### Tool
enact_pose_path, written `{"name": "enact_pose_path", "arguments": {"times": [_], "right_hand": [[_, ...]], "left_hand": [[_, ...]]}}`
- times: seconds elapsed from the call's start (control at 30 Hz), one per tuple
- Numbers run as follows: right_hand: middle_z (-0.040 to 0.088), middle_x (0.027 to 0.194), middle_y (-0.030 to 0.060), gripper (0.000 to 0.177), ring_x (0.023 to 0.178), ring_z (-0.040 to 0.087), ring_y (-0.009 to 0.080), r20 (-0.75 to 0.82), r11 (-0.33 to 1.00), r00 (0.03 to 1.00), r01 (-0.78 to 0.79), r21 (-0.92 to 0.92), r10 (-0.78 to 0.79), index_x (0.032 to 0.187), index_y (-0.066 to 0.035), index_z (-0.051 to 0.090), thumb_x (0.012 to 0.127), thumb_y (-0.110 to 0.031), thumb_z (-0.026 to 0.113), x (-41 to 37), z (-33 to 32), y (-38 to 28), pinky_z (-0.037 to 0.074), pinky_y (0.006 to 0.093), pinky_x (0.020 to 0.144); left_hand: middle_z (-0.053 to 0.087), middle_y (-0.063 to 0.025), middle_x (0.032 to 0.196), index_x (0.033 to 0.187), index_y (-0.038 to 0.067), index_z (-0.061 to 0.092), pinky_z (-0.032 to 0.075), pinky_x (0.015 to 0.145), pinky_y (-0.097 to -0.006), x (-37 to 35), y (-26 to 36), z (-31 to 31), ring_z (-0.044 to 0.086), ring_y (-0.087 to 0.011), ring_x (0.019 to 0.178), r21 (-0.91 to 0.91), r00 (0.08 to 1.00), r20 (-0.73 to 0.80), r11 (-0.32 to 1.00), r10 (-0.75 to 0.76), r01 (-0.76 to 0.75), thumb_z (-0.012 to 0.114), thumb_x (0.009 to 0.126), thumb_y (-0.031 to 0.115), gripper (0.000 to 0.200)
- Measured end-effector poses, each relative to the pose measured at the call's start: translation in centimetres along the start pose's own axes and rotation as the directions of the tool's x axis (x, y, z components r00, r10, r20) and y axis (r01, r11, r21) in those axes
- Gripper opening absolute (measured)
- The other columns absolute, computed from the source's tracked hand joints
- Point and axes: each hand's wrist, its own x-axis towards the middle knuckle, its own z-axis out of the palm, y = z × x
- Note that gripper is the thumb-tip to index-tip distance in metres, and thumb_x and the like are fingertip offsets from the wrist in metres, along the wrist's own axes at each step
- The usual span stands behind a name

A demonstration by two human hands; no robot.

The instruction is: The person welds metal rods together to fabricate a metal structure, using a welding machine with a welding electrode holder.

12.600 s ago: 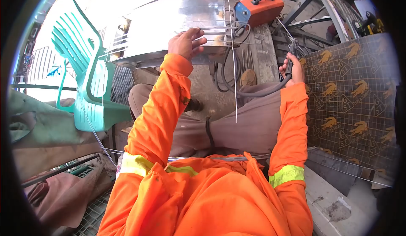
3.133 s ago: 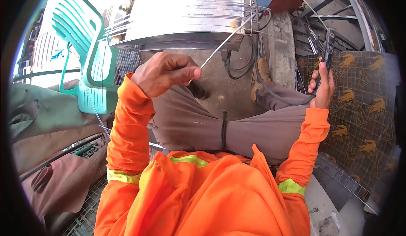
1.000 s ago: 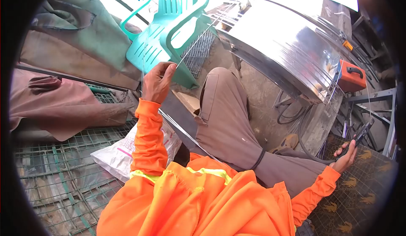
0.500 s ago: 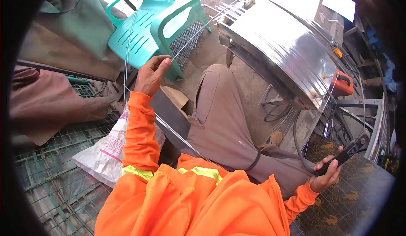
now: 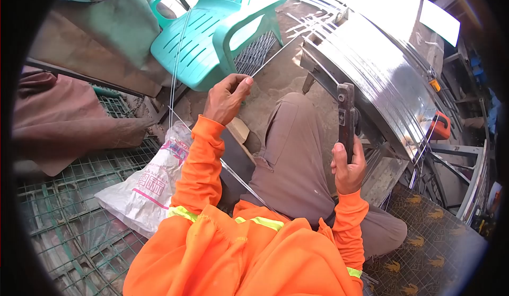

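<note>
My left hand (image 5: 228,98) is pinched on a thin metal rod (image 5: 275,55), near one end. From my fingers the rod slopes up and away to the right, toward the bundle of metal strips (image 5: 318,23). My right hand (image 5: 348,167) grips a dark, bar-shaped hand tool (image 5: 345,116) with a worn metal head, held upright over the floor to the right of my knee. Its exact kind cannot be made out. The two hands are apart, and the tool does not touch the rod.
A green plastic chair (image 5: 193,41) stands ahead on the left. Shiny metal sheeting (image 5: 382,68) lies on a bench to the right, with an orange case (image 5: 439,126) beside it. A white sack (image 5: 151,187) rests on green wire mesh (image 5: 58,227). Thin wires (image 5: 173,78) cross near the chair.
My right hand has swung the tool from the far right inward and up, in front of me. The left hand keeps its pinch on the rod and appears farther right as the view shifts.
</note>
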Motion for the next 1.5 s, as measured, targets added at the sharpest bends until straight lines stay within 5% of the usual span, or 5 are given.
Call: {"name": "enact_pose_path", "arguments": {"times": [0.93, 1.07, 1.17, 1.3, 1.5], "right_hand": [[0.060, 0.082, 0.0005, 0.040, 0.069, 0.052, 0.0082, -0.188, 0.989, 0.971, 0.140, -0.040, -0.145, 0.122, 0.003, 0.056, 0.091, -0.022, 0.064, 1.6, 0.4, 0.4, 0.045, 0.0240, 0.065], [0.055, 0.074, -0.0018, 0.038, 0.055, 0.047, 0.0031, -0.343, 0.980, 0.937, 0.129, 0.153, -0.070, 0.120, 0.001, 0.056, 0.091, -0.021, 0.065, -1.5, -3.6, -0.9, 0.039, 0.0202, 0.048], [0.056, 0.074, -0.0012, 0.034, 0.050, 0.046, 0.0037, -0.519, 0.977, 0.849, 0.181, 0.110, -0.099, 0.115, 0.000, 0.057, 0.088, -0.017, 0.067, -4.4, -8.1, -1.0, 0.038, 0.0193, 0.046], [0.052, 0.072, 0.0026, 0.035, 0.050, 0.044, 0.0068, -0.782, 0.962, 0.603, 0.272, 0.016, -0.158, 0.119, 0.001, 0.052, 0.090, -0.016, 0.062, -7.9, -14.1, -1.2, 0.038, 0.0214, 0.045], [0.057, 0.079, 0.0045, 0.036, 0.062, 0.053, 0.0081, -0.927, 0.982, 0.336, 0.136, -0.129, -0.169, 0.110, -0.004, 0.051, 0.094, -0.033, 0.063, -12.3, -28.6, 1.7, 0.045, 0.0229, 0.052]], "left_hand": [[0.056, 0.0014, 0.068, 0.101, 0.001, 0.068, 0.041, 0.060, -0.0238, 0.5, 0.4, 0.1, 0.048, -0.0064, 0.064, 0.180, 0.992, -0.125, 0.983, -0.023, 0.046, 0.063, 0.092, 0.044, 0.044], [0.051, 0.0005, 0.070, 0.111, 0.002, 0.065, 0.039, 0.061, -0.0251, -0.2, 0.7, -0.4, 0.044, -0.0092, 0.065, 0.314, 0.946, -0.301, 0.949, 0.121, -0.022, 0.063, 0.089, 0.053, 0.055], [0.056, 0.0043, 0.081, 0.107, 0.002, 0.064, 0.031, 0.057, -0.0186, -1.3, 1.3, 0.6, 0.041, -0.0028, 0.066, 0.212, 0.772, -0.453, 0.895, 0.445, -0.392, 0.063, 0.095, 0.030, 0.030], [0.060, 0.0034, 0.081, 0.102, 0.003, 0.066, 0.030, 0.055, -0.0179, -3.9, 4.6, 4.7, 0.040, -0.0020, 0.063, 0.104, 0.805, -0.319, 0.863, 0.500, -0.495, 0.062, 0.096, 0.026, 0.024], [0.060, -0.0044, 0.066, 0.092, 0.001, 0.067, 0.040, 0.055, -0.0223, -6.7, 7.2, 13.5, 0.049, -0.0071, 0.056, 0.272, 0.746, 0.387, 0.706, 0.542, -0.654, 0.067, 0.091, 0.015, 0.014]]}}
